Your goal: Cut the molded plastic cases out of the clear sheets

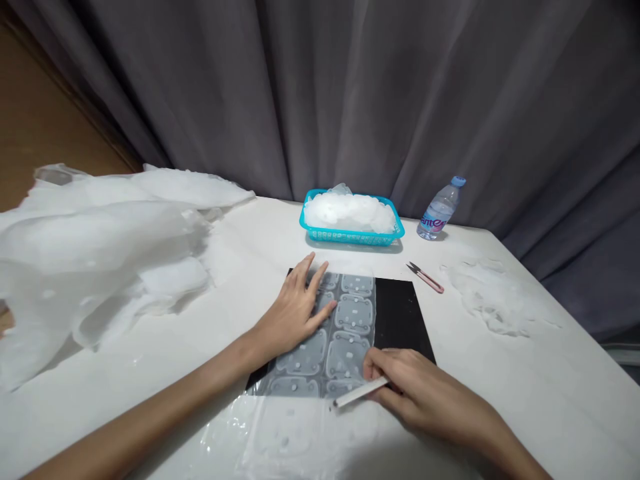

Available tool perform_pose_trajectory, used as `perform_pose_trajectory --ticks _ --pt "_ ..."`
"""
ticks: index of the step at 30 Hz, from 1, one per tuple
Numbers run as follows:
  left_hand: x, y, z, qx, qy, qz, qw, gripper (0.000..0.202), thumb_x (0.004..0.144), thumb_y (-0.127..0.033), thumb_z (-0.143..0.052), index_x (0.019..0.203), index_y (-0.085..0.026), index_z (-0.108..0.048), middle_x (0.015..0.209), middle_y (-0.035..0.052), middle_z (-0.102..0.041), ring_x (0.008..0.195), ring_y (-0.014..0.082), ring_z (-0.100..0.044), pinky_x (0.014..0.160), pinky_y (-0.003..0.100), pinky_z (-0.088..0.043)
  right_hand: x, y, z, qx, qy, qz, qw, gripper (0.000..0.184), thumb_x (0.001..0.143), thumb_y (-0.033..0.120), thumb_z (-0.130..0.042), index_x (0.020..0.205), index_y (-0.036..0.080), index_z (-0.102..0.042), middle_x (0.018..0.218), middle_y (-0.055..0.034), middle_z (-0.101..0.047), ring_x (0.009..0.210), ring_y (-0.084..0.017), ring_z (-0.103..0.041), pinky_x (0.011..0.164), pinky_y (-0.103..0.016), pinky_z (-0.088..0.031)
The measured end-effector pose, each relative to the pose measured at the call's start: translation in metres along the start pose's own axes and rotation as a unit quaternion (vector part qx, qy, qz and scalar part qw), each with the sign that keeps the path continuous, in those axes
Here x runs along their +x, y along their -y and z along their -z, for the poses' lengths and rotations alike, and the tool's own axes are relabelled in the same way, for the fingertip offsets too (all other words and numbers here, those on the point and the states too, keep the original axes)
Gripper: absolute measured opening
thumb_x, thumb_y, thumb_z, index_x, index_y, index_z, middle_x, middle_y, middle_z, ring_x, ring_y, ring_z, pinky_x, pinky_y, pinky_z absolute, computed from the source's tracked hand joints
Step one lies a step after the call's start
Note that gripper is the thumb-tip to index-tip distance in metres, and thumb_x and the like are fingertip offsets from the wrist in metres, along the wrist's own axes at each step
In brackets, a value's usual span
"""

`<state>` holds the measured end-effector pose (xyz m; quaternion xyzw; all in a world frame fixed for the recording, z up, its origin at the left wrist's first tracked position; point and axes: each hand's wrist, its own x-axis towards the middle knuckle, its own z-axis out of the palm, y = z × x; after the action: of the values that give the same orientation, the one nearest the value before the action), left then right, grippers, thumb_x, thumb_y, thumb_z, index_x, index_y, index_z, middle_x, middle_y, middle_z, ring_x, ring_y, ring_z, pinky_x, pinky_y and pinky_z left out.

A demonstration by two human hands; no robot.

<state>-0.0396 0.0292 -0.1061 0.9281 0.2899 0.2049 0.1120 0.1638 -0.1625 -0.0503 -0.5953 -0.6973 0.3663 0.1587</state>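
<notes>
A translucent plastic sheet [350,353] with rows of rounded-square shapes lies partly over a black mat [400,313] and runs past its front edge. My left hand [303,303] rests on the sheet's left side, fingers spread. Closed around a thin white stick-like tool [361,392], my right hand [410,383] is at the sheet's right edge. The tool's dark end points left, low over the sheet; its other end is hidden in my fingers. I cannot tell whether its tip touches the sheet.
Behind the mat stands a blue basket [353,237] heaped with white translucent pieces. A water bottle [440,212] and pink-handled thread snips [425,277] are to the right, near clear scraps [493,293]. Large white sheeting [110,247] covers the table's left. A grey curtain [330,87] hangs behind.
</notes>
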Motion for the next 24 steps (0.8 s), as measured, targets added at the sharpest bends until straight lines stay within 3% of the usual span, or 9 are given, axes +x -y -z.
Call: perform_pose_trajectory --ticks 4,8,10,12,15,17,18,21,24 --pt "-0.023 -0.017 -0.003 0.034 -0.006 0.001 0.999 0.065 0.106 -0.056 -0.041 0.159 -0.022 -0.026 0.174 0.0192 -0.009 0.157 0.0438 -0.024 0.123 0.064 -0.033 -0.01 -0.001 0.012 -0.003 0.05 -0.026 0.998 0.015 0.084 0.009 -0.062 0.091 0.022 -0.062 0.083 0.0011 -0.065 0.078 -0.016 -0.061 0.07 -0.023 -0.041" --pt "-0.021 -0.041 0.011 0.03 0.017 -0.039 0.999 0.057 0.107 -0.048 -0.041 0.155 -0.017 -0.034 0.171 0.0197 -0.024 0.158 0.0382 -0.024 0.125 0.058 -0.033 -0.018 -0.008 0.031 0.035 0.092 -0.013 0.995 0.007 0.09 0.027 -0.073 0.085 0.022 -0.069 0.075 0.003 -0.067 0.071 -0.014 -0.06 0.062 -0.022 -0.037" --pt "-0.005 -0.047 0.017 0.005 0.047 -0.062 0.997 0.052 0.108 -0.046 -0.042 0.151 -0.017 -0.041 0.166 0.0183 -0.036 0.157 0.0337 -0.029 0.126 0.054 -0.033 -0.016 -0.014 0.037 0.052 0.023 -0.01 0.998 0.026 0.1 0.038 -0.063 0.08 0.021 -0.069 0.071 0.0024 -0.066 0.065 -0.013 -0.057 0.06 -0.024 -0.037" --pt "0.015 -0.047 0.018 -0.038 0.103 -0.106 0.988 0.052 0.106 -0.05 -0.049 0.148 -0.019 -0.046 0.159 0.016 -0.047 0.152 0.0309 -0.039 0.125 0.05 -0.036 -0.01 -0.021 0.038 0.042 -0.103 -0.007 0.994 0.04 0.107 0.042 -0.048 0.079 0.02 -0.067 0.069 0.0005 -0.062 0.063 -0.015 -0.056 0.062 -0.027 -0.04" --pt "0.035 -0.038 0.01 -0.091 0.149 -0.126 0.976 0.056 0.1 -0.056 -0.059 0.144 -0.022 -0.052 0.156 0.0135 -0.053 0.144 0.0314 -0.05 0.12 0.049 -0.041 0.001 -0.032 0.037 0.029 -0.248 0.037 0.968 0.046 0.111 0.043 -0.034 0.091 0.022 -0.069 0.092 -0.0061 -0.069 0.087 -0.021 -0.064 0.082 -0.033 -0.048" --pt "0.038 -0.033 0.003 -0.104 0.144 -0.124 0.976 0.06 0.098 -0.059 -0.061 0.146 -0.023 -0.053 0.156 0.0129 -0.053 0.142 0.032 -0.053 0.118 0.05 -0.043 0.008 -0.038 0.036 0.058 -0.26 0.055 0.962 0.049 0.112 0.046 -0.028 0.102 0.023 -0.071 0.111 -0.0078 -0.069 0.104 -0.022 -0.065 0.093 -0.035 -0.048" --pt "0.038 -0.03 0.0 -0.105 0.138 -0.126 0.977 0.062 0.098 -0.059 -0.061 0.147 -0.024 -0.052 0.157 0.0124 -0.053 0.142 0.032 -0.053 0.118 0.05 -0.043 0.012 -0.04 0.037 0.075 -0.251 0.055 0.964 0.051 0.112 0.047 -0.026 0.106 0.024 -0.071 0.111 -0.0073 -0.069 0.102 -0.022 -0.066 0.093 -0.035 -0.049" --pt "0.035 -0.028 -0.004 -0.105 0.121 -0.143 0.977 0.055 0.099 -0.057 -0.061 0.145 -0.028 -0.057 0.157 0.0097 -0.053 0.139 0.0319 -0.056 0.117 0.05 -0.042 0.026 -0.043 0.04 0.087 -0.218 0.047 0.971 0.046 0.112 0.047 -0.034 0.101 0.023 -0.071 0.085 -0.0029 -0.068 0.082 -0.019 -0.067 0.083 -0.032 -0.051" --pt "0.034 -0.027 -0.005 -0.118 0.107 -0.155 0.975 0.044 0.098 -0.055 -0.063 0.132 -0.027 -0.067 0.155 0.0082 -0.056 0.137 0.0324 -0.058 0.117 0.052 -0.043 0.038 -0.045 0.043 0.078 -0.199 0.059 0.975 0.031 0.106 0.042 -0.055 0.09 0.022 -0.072 0.087 -0.0029 -0.071 0.085 -0.019 -0.068 0.082 -0.031 -0.051"
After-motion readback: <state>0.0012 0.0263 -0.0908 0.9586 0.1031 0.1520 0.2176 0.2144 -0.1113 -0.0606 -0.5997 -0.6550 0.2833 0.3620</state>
